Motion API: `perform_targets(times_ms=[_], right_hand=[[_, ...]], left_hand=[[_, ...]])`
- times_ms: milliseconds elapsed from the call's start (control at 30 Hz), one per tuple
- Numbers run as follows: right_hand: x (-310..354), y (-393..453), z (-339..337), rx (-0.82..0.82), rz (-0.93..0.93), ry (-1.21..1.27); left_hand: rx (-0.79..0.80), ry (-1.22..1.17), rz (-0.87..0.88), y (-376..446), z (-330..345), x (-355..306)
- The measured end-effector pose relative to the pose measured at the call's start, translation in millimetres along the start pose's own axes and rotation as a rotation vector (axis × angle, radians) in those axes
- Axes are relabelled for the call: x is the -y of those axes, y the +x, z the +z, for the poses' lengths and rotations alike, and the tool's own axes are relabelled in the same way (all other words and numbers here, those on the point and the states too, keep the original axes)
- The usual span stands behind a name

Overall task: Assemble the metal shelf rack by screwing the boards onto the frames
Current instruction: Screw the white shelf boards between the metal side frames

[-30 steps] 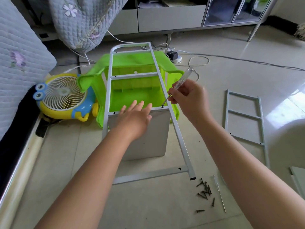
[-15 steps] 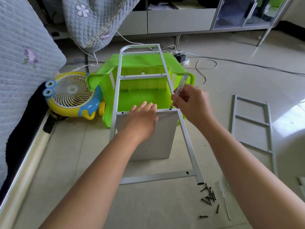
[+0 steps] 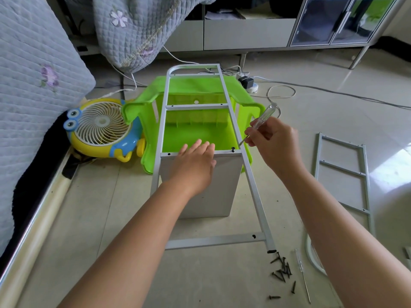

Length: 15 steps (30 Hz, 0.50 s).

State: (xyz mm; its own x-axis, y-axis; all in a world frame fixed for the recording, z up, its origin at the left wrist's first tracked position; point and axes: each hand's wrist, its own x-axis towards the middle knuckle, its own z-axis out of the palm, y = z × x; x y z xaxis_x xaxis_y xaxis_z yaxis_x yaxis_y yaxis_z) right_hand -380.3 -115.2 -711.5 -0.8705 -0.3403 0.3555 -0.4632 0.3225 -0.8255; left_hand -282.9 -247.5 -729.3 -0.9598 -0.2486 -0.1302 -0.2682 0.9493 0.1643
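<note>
A grey metal ladder frame (image 3: pixel 253 187) lies tilted, its far end propped on a green plastic stool (image 3: pixel 195 132). A pale board (image 3: pixel 224 192) stands on edge under the frame's middle rung. My left hand (image 3: pixel 193 165) lies flat, fingers straight, on that rung and the board's top edge. My right hand (image 3: pixel 273 143) grips a clear-handled screwdriver (image 3: pixel 260 121), whose tip sits just up and right of a black screw (image 3: pixel 233 149) standing in the rung's right hole. A second frame (image 3: pixel 343 172) lies flat on the floor to the right.
Several black screws (image 3: pixel 282 270) and a second thin screwdriver (image 3: pixel 302 276) lie on the floor by the frame's near foot. A yellow cartoon fan (image 3: pixel 100 127) sits left of the stool, beside a quilt-covered bed (image 3: pixel 33 85). Cables and a power strip (image 3: pixel 249 83) lie behind.
The screwdriver tip has lifted slightly off the screw, toward the upper right. My left hand stays flat on the rung. My view has shifted, so everything sits lower and to the right.
</note>
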Motion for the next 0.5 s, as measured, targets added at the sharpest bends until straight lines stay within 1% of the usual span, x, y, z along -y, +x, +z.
perform_targets(times_ms=[67,133,233,500], right_hand=[[4.5,1.3,-0.2,-0.013,0.007,0.038],[5.5,1.1,2.0,0.019,-0.003,0.038],[5.6,-0.8,4.2,0.067,-0.023,-0.004],[7.6,-1.7,5.0,0.108,-0.081,-0.100]], left_hand=[[0.004,-0.013,-0.006,1.0,-0.2,-0.4],[0.003,-0.018,-0.010,1.2,0.2,-0.7],[0.000,-0.021,-0.005,1.1,0.5,-0.5],[0.001,-0.024,-0.005,2.3,0.6,0.1]])
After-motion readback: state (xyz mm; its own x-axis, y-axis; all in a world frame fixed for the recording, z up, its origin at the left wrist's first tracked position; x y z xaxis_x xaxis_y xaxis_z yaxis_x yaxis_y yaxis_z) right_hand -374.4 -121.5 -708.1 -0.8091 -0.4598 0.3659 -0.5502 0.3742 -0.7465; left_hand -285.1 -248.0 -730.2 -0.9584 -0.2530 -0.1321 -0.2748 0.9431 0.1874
